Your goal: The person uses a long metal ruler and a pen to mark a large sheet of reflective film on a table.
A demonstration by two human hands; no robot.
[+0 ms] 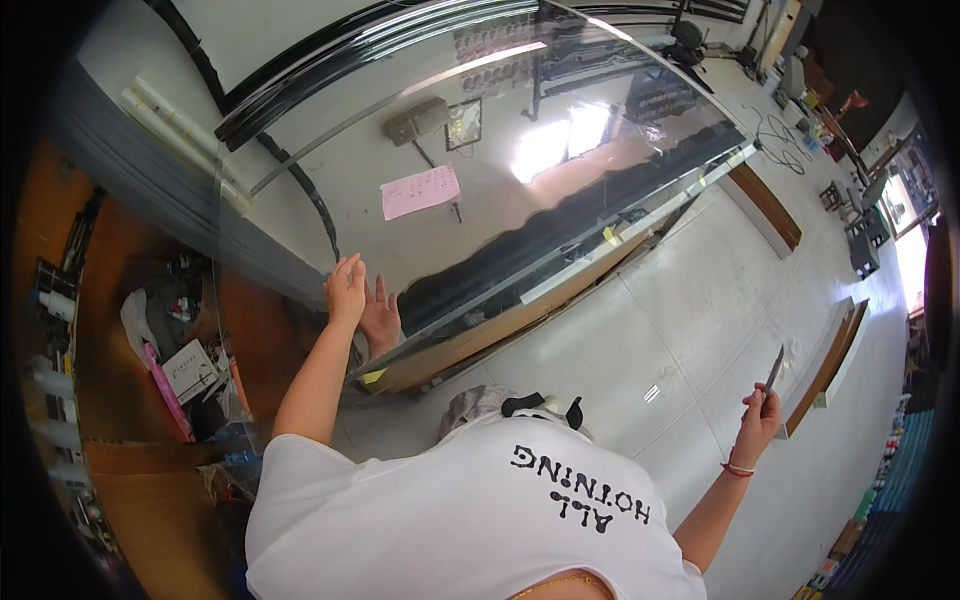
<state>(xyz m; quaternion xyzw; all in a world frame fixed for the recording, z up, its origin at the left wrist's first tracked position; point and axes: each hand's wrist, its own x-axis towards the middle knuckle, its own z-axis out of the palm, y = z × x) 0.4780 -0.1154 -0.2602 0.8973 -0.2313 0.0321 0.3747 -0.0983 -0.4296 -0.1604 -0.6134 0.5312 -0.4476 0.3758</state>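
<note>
My left hand (346, 291) is raised to a large clear glass sheet (322, 202), fingers extended and holding nothing; its reflection shows in the pane beside it. Whether the palm presses on the glass cannot be told. A pink paper note (421, 192) with handwriting is on the sheet, above and to the right of that hand. Out at the right, away from the glass, my right hand (761, 420) grips a slim, pointed knife-like tool (775, 369), its tip pointing away from me. Yellow tape (373, 376) marks the sheet's near corner.
Long wood-and-white supports (825, 367) lie on the tiled floor (667, 330) to the right. At left, a cluttered compartment holds a white box (190, 371) and a pink object (166, 390). White tubes (180, 135) lean behind the glass. A cable (784, 142) lies farther back, near stools (862, 240).
</note>
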